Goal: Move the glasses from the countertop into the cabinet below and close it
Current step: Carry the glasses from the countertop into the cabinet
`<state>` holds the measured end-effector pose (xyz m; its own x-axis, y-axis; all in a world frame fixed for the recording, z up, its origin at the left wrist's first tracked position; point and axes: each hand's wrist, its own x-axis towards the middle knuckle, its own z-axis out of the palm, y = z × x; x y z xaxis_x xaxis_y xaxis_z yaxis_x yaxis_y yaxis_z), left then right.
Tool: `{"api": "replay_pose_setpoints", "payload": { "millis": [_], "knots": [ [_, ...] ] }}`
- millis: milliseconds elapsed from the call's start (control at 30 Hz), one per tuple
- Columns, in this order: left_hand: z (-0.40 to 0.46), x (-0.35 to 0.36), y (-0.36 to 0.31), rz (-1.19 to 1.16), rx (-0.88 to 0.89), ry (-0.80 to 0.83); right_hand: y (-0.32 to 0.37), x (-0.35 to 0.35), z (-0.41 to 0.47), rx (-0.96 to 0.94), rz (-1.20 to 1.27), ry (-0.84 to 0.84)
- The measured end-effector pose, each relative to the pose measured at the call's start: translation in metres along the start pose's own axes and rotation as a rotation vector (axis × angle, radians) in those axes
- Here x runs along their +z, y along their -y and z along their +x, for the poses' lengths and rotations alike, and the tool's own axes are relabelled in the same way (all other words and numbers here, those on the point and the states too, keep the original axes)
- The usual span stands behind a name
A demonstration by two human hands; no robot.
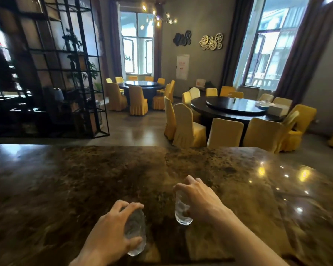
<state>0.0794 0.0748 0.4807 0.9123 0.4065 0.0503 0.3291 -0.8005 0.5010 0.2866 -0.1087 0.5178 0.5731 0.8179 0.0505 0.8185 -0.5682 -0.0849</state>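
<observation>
A dark, polished stone countertop [219, 169], mottled brown and black, fills the lower half of the view, and bright spots of lamp light are reflected on its right part. Beyond the countertop a dining room is seen. A black metal shelf [52, 64] with plants stands past the countertop's left end. Straight beyond the countertop's far edge a round dark table [236, 110] is ringed by yellow-covered chairs [186, 127], and a second such table [142, 85] stands farther back under a tall window [137, 43]. Another window [273, 41] with dark curtains is seen beyond the countertop's right end. Gear-shaped ornaments [210, 41] are hung on the wall between the two windows, and a cluster of lamps [158, 18] hangs from the ceiling.

Two clear glasses are seen over the near part of the countertop, close to its near edge and apart from each other. The left glass [136, 233] is gripped by the left hand [108, 235], whose fingers are curled over its top and whose thumb is pressed against its lower side. The right glass [182, 212] is gripped by the right hand [198, 200], with the fingers wrapped over its upper part and the base left showing below. Whether either glass touches the countertop cannot be told. The cabinet is not seen.
</observation>
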Motion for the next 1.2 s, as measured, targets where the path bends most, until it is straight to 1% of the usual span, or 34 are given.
{"api": "replay_pose_setpoints", "payload": {
  "millis": [200,367,533,633,833,900,1000,1100,1200],
  "knots": [
    [-0.070,0.001,0.022,0.010,0.116,-0.010,0.062,0.012,-0.101,0.068,0.004,0.017],
    [-0.121,0.012,0.026,-0.006,0.131,0.025,0.098,0.035,-0.163,0.108,0.046,0.072],
    [-0.162,0.029,0.022,-0.004,0.087,0.049,0.112,0.057,-0.204,0.137,0.062,0.120],
    [-0.182,0.041,0.021,0.000,0.063,0.065,0.113,0.070,-0.221,0.140,0.071,0.137],
    [-0.206,0.078,0.021,-0.038,0.007,0.078,0.097,0.108,-0.250,0.163,0.188,0.171],
    [-0.214,0.099,0.025,-0.044,-0.025,0.087,0.089,0.129,-0.258,0.173,0.194,0.182],
    [-0.220,0.136,0.033,-0.077,-0.083,0.148,0.076,0.165,-0.266,0.186,0.212,0.218],
    [-0.217,0.181,0.042,-0.051,-0.121,0.205,0.060,0.204,-0.268,0.211,0.238,0.290],
    [-0.206,0.231,0.053,-0.032,-0.147,0.200,0.044,0.248,-0.267,0.223,0.273,0.377]
  ]
}}
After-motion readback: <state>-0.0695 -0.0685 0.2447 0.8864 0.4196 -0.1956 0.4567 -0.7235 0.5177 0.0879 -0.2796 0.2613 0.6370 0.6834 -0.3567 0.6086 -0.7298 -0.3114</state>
